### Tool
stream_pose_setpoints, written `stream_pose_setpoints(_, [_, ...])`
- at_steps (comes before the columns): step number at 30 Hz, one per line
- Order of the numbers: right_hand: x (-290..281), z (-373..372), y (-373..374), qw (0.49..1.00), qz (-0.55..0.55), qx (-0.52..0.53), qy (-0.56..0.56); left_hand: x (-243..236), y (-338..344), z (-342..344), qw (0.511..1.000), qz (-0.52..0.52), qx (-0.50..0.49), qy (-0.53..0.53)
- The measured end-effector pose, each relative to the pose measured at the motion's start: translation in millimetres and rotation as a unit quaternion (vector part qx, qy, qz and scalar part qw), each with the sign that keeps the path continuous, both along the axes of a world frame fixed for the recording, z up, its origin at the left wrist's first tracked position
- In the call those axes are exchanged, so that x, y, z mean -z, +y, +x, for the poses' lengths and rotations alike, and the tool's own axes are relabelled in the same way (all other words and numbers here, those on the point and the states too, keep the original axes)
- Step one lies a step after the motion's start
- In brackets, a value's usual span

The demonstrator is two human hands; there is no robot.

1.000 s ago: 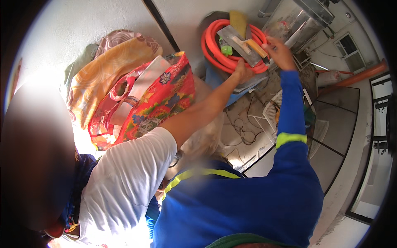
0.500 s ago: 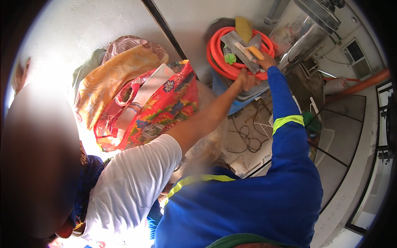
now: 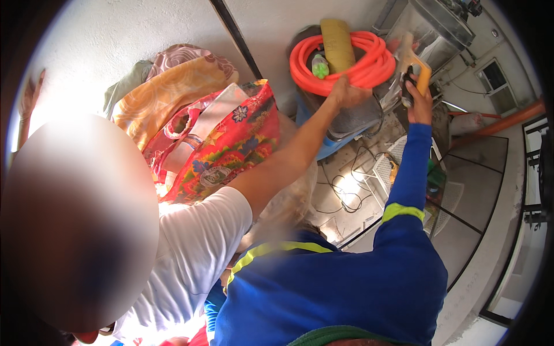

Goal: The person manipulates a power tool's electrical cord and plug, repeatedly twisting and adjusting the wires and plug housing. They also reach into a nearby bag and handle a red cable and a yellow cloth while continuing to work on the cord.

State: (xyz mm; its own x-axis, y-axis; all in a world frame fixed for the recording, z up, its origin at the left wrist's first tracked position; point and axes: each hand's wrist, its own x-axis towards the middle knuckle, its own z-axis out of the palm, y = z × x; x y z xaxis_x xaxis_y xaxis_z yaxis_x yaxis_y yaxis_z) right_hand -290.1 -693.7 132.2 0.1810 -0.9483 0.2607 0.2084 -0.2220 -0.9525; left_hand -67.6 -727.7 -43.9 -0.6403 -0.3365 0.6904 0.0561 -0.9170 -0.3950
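My right hand [image 3: 418,101], at the end of my blue sleeve, is closed around the yellow-handled trowel [image 3: 424,75] and a dark item beside it, right of the coiled orange hose [image 3: 372,57]. I cannot make out my left hand. A co-worker's bare hand [image 3: 349,92] reaches under the coil's front edge, which rests with a yellow pad [image 3: 337,46] and a green-capped bottle [image 3: 320,68] on a dark surface above a blue container [image 3: 311,124].
A co-worker in a white shirt [image 3: 190,254] is at left, near a red floral bag [image 3: 222,150] and bundled fabrics [image 3: 156,92]. Another hand [image 3: 29,101] shows at the far left. Loose cables [image 3: 346,202], a white rack [image 3: 386,167] and an orange pipe [image 3: 508,121] lie rightward.
My right hand has lifted the trowel off the hose coil and moved it right, uncovering more of the pad. The co-worker's hand has shifted slightly.
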Motion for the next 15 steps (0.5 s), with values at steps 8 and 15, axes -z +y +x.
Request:
stream_pose_setpoints(8, [28.4,-65.3,82.7,0.991,0.022,0.094,-0.096,-150.4,37.9,45.3,0.958,0.251,0.104,0.090])
stream_pose_setpoints(15, [128.8,-84.5,106.7,0.969,0.129,0.160,-0.137,-256.2,108.6,67.7,0.971,0.217,-0.098,-0.002])
